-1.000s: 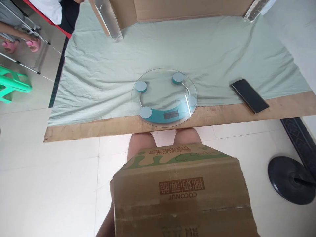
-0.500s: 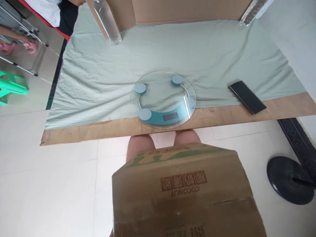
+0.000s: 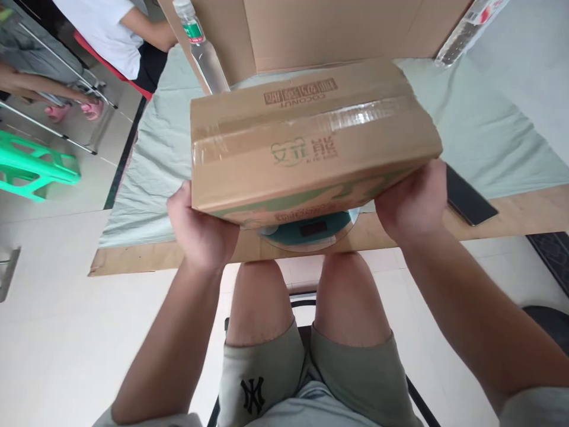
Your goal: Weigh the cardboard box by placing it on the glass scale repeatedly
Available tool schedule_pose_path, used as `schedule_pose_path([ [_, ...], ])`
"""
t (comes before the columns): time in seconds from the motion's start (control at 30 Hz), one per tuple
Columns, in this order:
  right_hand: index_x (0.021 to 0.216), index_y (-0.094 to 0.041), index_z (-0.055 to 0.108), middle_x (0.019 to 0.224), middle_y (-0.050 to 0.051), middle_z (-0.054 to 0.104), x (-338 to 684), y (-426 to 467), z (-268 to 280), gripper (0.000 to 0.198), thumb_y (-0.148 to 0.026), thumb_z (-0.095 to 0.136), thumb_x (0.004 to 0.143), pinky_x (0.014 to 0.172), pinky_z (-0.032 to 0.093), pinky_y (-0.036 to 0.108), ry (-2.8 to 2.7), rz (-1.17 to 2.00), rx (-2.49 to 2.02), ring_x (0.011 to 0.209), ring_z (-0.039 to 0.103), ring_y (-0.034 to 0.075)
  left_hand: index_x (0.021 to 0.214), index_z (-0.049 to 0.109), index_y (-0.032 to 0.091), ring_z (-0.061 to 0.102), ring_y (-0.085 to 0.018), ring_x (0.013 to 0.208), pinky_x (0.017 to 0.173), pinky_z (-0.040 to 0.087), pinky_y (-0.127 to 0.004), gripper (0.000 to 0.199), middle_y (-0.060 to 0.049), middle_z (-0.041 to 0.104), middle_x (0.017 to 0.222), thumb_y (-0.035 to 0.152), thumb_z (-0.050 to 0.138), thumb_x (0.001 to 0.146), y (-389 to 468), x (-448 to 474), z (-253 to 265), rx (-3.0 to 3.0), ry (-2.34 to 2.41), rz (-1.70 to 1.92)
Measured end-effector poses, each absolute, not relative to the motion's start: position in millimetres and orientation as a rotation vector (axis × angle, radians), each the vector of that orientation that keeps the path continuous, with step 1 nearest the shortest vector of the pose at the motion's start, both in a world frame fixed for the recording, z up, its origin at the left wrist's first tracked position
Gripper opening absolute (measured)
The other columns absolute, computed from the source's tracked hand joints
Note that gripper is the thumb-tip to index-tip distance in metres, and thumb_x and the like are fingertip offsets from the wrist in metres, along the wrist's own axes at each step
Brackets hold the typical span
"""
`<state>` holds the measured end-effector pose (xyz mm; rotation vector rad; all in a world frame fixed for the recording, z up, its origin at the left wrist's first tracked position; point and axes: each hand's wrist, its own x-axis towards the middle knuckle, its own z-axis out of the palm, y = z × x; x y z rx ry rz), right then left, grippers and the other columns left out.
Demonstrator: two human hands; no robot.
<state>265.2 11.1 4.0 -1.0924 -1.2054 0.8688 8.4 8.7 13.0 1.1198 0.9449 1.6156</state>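
A taped cardboard box [image 3: 249, 178] with coconut lettering is held up over the table, tilted a little, between both my hands. My left hand [image 3: 200, 228] grips its lower left end, the thumb on the side and the fingers hidden underneath. At the lower right end, my right hand [image 3: 413, 201] clasps the box, its fingers also mostly out of sight below. Beneath the box lies a round glass weighing scale [image 3: 306, 231], with only its teal front strip, dark display and near rim showing. I cannot tell whether the box touches the glass.
A black phone [image 3: 471, 193] lies right of the box. A clear bottle [image 3: 208, 62] stands behind its left end, another bottle [image 3: 462, 38] at the far right. A cardboard panel [image 3: 320, 29] rises behind. Left are a seated person [image 3: 111, 35] and a green stool [image 3: 35, 166].
The box has moved from low over my lap, up and forward to above the scale, covering most of it. Both my hands have come into view holding it.
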Motion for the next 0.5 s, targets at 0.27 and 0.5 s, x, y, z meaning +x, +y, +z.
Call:
schedule_pose_path([
  [0.27, 0.116, -0.02, 0.056, 0.13, 0.008, 0.062, 269, 42, -11, 0.056, -0.026, 0.001, 0.106, 0.108, 0.045, 0.033, -1.197, 0.954, -1.183, 0.115, 0.06, 0.011, 0.079, 0.047, 0.021, 0.065, -0.021, 0.097, 0.107, 0.046, -0.04, 0.015, -0.005, 0.062, 0.083, 0.031, 0.043, 0.089, 43, 12, -4, 1.07, 0.656, 1.514],
  [0.5, 0.119, -0.024, 0.055, 0.129, 0.007, 0.06, 281, 3, -37, 0.036, -0.041, 0.029, 0.101, 0.095, 0.05, 0.032, -1.199, 0.908, -1.189, 0.118, 0.058, 0.016, 0.077, 0.053, 0.02, 0.062, -0.018, 0.088, 0.08, 0.052, -0.029, 0.013, -0.004, 0.061, 0.084, 0.031, 0.052, 0.084, 11, -4, -43, 0.878, 1.02, 1.626],
])
